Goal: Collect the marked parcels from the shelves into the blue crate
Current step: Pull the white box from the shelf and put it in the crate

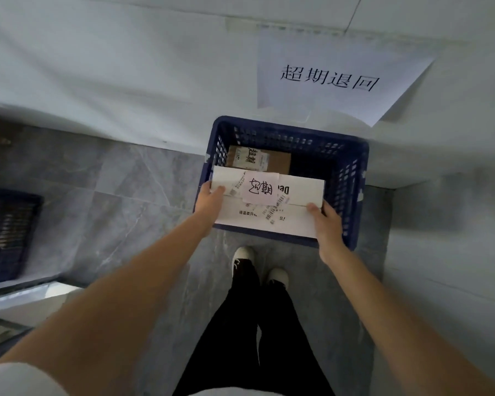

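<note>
Both hands, left (210, 199) and right (327, 221), fingers clamped on a white parcel's (269, 207) ends, hold it over the blue crate (352, 178); a brown parcel (272, 161) lies inside.

left hand (209, 200) grips left end of flat white cardboard parcel (295, 218) with handwritten pink label (260, 190) | right hand (327, 222) grips right end | parcel held over near rim of blue slotted plastic crate (352, 178) on grey tiled floor (120, 195) | brown cardboard box (277, 162) inside crate | white printed paper sign (332, 78) on wall behind
</note>
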